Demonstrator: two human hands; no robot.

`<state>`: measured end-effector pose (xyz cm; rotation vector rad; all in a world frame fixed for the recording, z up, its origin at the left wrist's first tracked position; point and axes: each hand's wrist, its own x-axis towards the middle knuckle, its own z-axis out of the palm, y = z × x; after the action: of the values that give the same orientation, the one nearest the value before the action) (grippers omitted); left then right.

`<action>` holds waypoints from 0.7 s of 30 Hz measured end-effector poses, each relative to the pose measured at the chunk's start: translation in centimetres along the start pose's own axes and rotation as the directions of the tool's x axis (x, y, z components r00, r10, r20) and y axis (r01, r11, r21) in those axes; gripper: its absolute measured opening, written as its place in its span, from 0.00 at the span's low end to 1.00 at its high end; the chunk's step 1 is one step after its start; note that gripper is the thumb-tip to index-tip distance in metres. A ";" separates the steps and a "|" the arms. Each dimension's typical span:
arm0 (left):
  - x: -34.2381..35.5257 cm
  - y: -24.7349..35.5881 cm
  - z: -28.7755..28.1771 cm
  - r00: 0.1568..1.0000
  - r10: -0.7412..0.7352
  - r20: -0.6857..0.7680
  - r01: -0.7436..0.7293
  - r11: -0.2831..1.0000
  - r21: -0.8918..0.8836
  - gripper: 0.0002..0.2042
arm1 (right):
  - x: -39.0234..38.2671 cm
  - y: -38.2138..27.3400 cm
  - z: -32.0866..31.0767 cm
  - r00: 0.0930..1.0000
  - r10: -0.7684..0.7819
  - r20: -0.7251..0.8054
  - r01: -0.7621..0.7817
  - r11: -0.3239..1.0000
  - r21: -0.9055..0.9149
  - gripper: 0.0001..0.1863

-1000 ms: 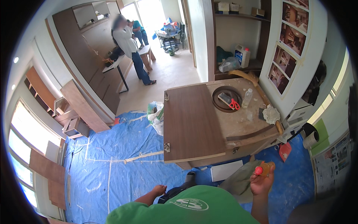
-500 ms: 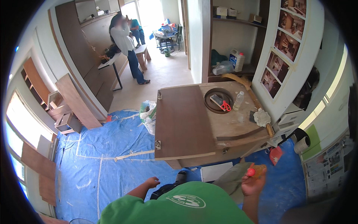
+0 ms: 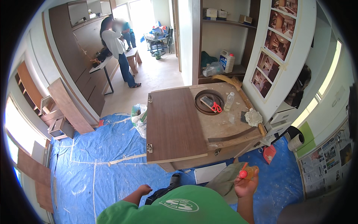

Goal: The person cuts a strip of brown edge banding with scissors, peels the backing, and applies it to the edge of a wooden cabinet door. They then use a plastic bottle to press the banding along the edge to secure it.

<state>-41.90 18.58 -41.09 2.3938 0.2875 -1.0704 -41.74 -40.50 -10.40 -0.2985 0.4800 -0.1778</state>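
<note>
My right hand (image 3: 245, 185) is raised at the lower right, its fingers wrapped round a small amber bottle with a red cap (image 3: 243, 174). An orange strip shows beside the cap; I cannot tell whether it belongs to the bottle. To the left of my green shirt, my left hand (image 3: 144, 189) hangs low with its fingers curled in and nothing visible in them. Both hands are apart from the wooden cabinet (image 3: 214, 125) ahead. On its top lie a dark brown hinged panel (image 3: 177, 127), red-handled scissors (image 3: 216, 107), a brown coiled strip (image 3: 199, 110) and a clear bottle (image 3: 229, 101).
Blue sheeting (image 3: 82, 179) covers the floor. A white board (image 3: 209, 174) lies before the cabinet, a red dustpan (image 3: 269, 154) at its right, a filled bag (image 3: 138, 125) at its left. A crumpled white cloth (image 3: 253, 117) rests on top. Two people are farther back, one standing in white (image 3: 113, 43).
My view has turned slightly right, so the cabinet and room sit farther left in the picture. My right hand still grips the bottle; my left hand stays low beside me.
</note>
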 end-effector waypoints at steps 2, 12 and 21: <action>0.1 0.1 0.0 1.000 -0.018 0.003 0.018 1.000 -0.014 0.24 | 0.0 0.0 0.0 1.000 -0.003 0.003 0.003 1.000 -0.009 0.31; 0.1 0.8 0.1 1.000 -0.004 -0.022 0.002 0.997 -0.073 0.22 | 0.6 0.0 0.5 1.000 -0.008 -0.015 0.008 1.000 -0.002 0.30; -0.3 1.1 -0.9 1.000 -0.016 0.015 0.017 0.995 -0.095 0.20 | 0.7 -0.2 -0.4 0.998 0.047 0.047 -0.046 0.999 -0.009 0.22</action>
<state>-41.11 18.13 -39.94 2.3019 0.3460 -1.0571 -41.32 -40.93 -11.02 -0.2980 0.4407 -0.1233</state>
